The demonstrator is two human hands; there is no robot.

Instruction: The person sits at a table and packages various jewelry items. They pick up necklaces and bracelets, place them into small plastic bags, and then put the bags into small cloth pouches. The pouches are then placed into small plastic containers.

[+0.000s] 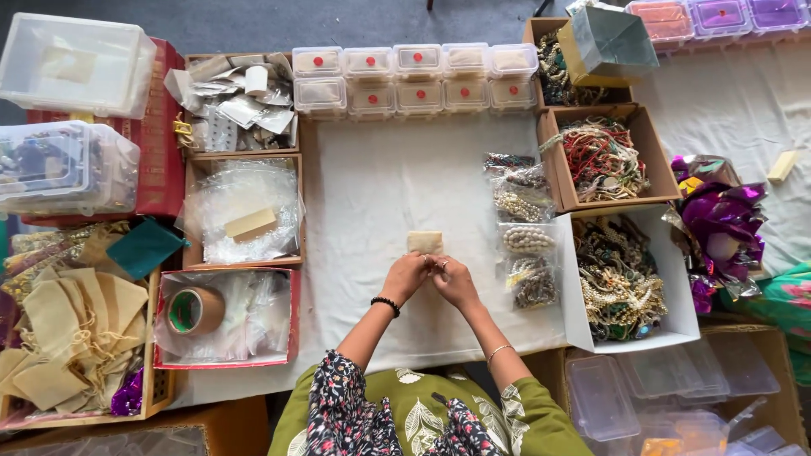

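Both hands, left hand (406, 276) and right hand (454, 281), fingers clamped on a half-hidden beige pouch (425, 242)

Ten small clear lidded boxes (416, 78) stood in two rows at the counter's far edge, each top one bearing a round red sticker (417, 57). Clear plastic bags of beads (521, 228) lay right of centre. Purple-lidded boxes (718, 15) sat far right.
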